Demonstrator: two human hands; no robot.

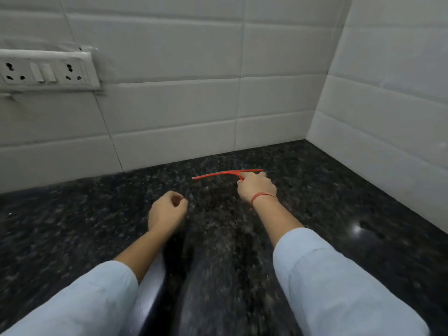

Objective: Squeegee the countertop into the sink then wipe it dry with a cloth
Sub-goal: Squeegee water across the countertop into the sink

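At far left, a white socket-and-switch panel (46, 70) is fixed to the white tiled wall (169, 93), with plastic film or tape around its frame. Below the wall runs a dark speckled granite countertop (72, 219), glossy, with a bright reflection near the right.

Moving right, the person's left hand (167, 212) hovers or rests over the counter in a loose curl, fingers bent inward, holding nothing. Its pale blue sleeve (80, 301) is pushed up the forearm.

Further right and a little farther from the body, the right hand (257, 186) is closed around the handle of a red squeegee (218, 175). The blade lies low on the stone near the back wall, its long axis running left to right, roughly parallel to that wall. Most of the blade extends left of the gripping hand. A red thread (263, 196) circles that wrist.

At far right a second tiled wall meets the first in a corner.

Neither sink nor cloth is in view, so which way the pull should go cannot be told. The blade looks set for a stroke across its length, toward the body.
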